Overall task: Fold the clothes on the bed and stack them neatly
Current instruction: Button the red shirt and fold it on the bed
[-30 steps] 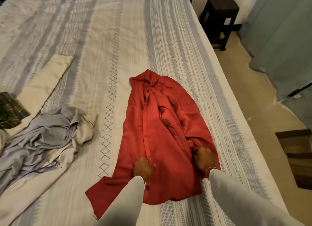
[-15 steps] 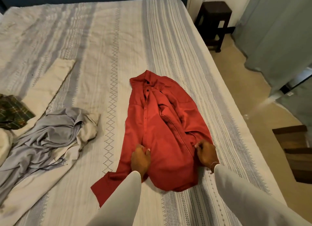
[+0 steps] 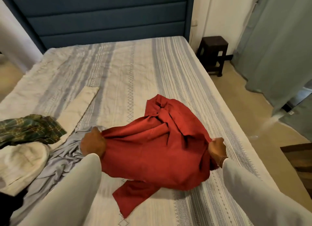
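Bed [image 3: 118,77] lay open toward 12 o'clock; clothes heap [image 3: 33,150] crowded 9 o'clock; stool [image 3: 213,54] stood at 1 o'clock.

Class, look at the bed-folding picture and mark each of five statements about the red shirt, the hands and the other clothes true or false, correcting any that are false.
1. Both hands grip the red shirt. True: the left hand and the right hand each hold a side of it.
2. The red shirt is folded into a neat square. False: it is bunched, and one part trails loose toward the near edge of the bed.
3. A green plaid garment lies left of the red shirt. True.
4. The grey garment sits on the dark stool. False: it lies crumpled on the bed beside the left hand.
5. The stool stands on the bed. False: it stands on the floor by the headboard.
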